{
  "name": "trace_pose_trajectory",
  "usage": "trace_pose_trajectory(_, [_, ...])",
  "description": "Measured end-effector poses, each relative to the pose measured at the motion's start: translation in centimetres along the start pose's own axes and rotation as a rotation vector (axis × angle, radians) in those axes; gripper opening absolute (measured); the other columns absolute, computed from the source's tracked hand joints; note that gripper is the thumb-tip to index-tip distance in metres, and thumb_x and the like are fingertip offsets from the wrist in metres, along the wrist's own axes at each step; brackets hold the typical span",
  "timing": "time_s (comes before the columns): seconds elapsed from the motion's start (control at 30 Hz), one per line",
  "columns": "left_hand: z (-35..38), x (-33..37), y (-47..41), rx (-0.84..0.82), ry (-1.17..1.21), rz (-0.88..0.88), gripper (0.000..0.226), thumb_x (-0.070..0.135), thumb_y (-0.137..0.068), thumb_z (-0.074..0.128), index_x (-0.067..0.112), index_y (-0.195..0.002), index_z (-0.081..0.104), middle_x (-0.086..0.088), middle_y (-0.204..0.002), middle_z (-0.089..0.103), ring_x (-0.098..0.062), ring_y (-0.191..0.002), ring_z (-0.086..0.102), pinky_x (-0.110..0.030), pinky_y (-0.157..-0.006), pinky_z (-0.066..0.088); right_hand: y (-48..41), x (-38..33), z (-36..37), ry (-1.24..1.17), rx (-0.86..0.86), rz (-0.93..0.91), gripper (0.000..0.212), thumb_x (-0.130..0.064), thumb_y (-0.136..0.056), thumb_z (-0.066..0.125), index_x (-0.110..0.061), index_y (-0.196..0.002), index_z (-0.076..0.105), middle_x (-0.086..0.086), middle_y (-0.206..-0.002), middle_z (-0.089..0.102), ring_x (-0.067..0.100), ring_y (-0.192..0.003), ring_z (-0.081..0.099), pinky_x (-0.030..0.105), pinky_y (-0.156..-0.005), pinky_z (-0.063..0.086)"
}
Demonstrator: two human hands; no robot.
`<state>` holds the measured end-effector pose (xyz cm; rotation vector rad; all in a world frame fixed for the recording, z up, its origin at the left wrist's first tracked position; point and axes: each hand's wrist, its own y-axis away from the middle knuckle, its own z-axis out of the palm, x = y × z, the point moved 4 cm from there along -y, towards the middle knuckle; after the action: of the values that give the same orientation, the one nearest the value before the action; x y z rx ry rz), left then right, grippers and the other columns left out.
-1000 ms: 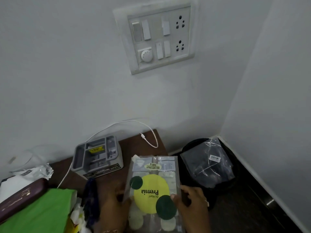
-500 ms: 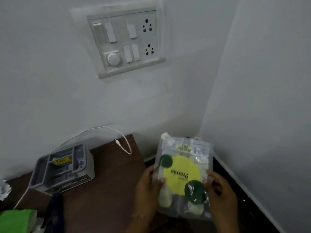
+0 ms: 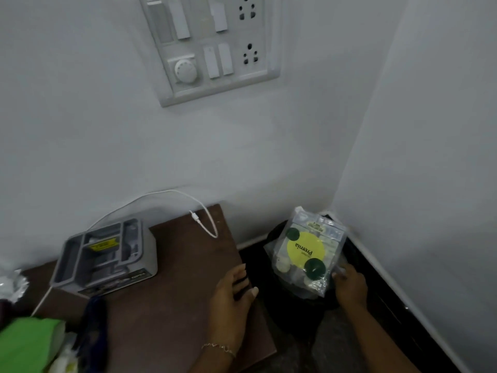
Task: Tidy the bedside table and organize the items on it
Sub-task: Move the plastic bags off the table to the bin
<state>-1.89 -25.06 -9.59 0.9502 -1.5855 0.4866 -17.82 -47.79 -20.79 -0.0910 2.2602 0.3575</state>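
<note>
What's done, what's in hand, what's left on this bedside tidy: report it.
Done: the snack packet is off the table. In hand: the right hand holds it over the black bin; the left hand rests open on the table edge. Left: grey box, white cable, green item and crumpled wrapper sit unsorted.

Box (image 3: 107, 257) sat back-left on the table (image 3: 172, 305), near the wall. Cable (image 3: 172, 191) ran from behind it to the back-right corner. Switch panel (image 3: 209, 47) on the wall above. Bin (image 3: 265, 267) right of table, in the room corner; packet (image 3: 306, 251) over it, right hand (image 3: 349, 286) gripping its near edge.
</note>
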Motion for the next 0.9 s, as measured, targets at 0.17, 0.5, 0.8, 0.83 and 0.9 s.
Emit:
trace_pose_trajectory(0.17, [-1.7, -0.1, 1.0, 0.042, 0.060, -0.036, 0.046, 0.000, -0.081, 0.065, 0.038, -0.104, 0.053, -0.001, -0.117, 0.060, -0.008, -0.101, 0.061, -0.014, -0.080, 0.049, 2.2, -0.6, 0.1, -0.084, 0.012, 0.007, 0.021, 0.002, -0.084, 0.061, 0.007, -0.104, 0.065, 0.029, -0.105, 0.066, 0.041, -0.098, 0.062, 0.038, -0.080, 0.044])
trace_pose_trajectory(0.5, [-17.8, 0.3, 9.2, 0.550, 0.171, 0.059, 0.032, 0.006, -0.083, 0.064, 0.024, -0.108, 0.057, 0.004, -0.100, 0.066, 0.001, -0.085, 0.064, -0.021, -0.078, 0.053, 19.9, -13.8, 1.0, -0.499, -0.063, -0.223, 0.014, -0.037, -0.085, 0.054, -0.045, -0.096, 0.054, -0.014, -0.092, 0.058, -0.003, -0.076, 0.057, 0.004, -0.070, 0.044])
trace_pose_trajectory(0.8, [-34.9, -8.2, 18.2, 1.138, -0.046, -0.475, 0.052, 0.016, -0.080, 0.069, 0.004, -0.126, 0.048, -0.022, -0.130, 0.050, -0.040, -0.120, 0.047, -0.046, -0.100, 0.038, 36.3, -23.8, 15.6, -0.360, -0.664, -0.345, 0.033, -0.017, -0.085, 0.066, -0.009, -0.115, 0.056, 0.007, -0.108, 0.064, 0.014, -0.089, 0.061, 0.013, -0.074, 0.047])
trace_pose_trajectory(0.83, [-35.9, -8.8, 18.2, 1.127, -0.077, -0.564, 0.060, 0.018, -0.080, 0.069, 0.000, -0.131, 0.043, -0.025, -0.136, 0.044, -0.041, -0.127, 0.040, -0.046, -0.104, 0.033, 37.1, -24.4, 17.1, -0.295, -0.674, -0.360, 0.038, -0.021, -0.084, 0.067, -0.009, -0.118, 0.055, 0.008, -0.113, 0.062, 0.019, -0.097, 0.061, 0.024, -0.082, 0.049])
trace_pose_trajectory(0.9, [-37.1, -9.4, 17.6, 1.087, -0.051, -0.590, 0.068, 0.019, -0.080, 0.069, -0.003, -0.136, 0.037, -0.026, -0.141, 0.040, -0.040, -0.132, 0.034, -0.044, -0.107, 0.029, 37.9, -25.2, 19.4, -0.174, -0.659, -0.406, 0.051, -0.027, -0.081, 0.070, -0.008, -0.124, 0.052, 0.011, -0.122, 0.058, 0.028, -0.110, 0.057, 0.039, -0.094, 0.047])
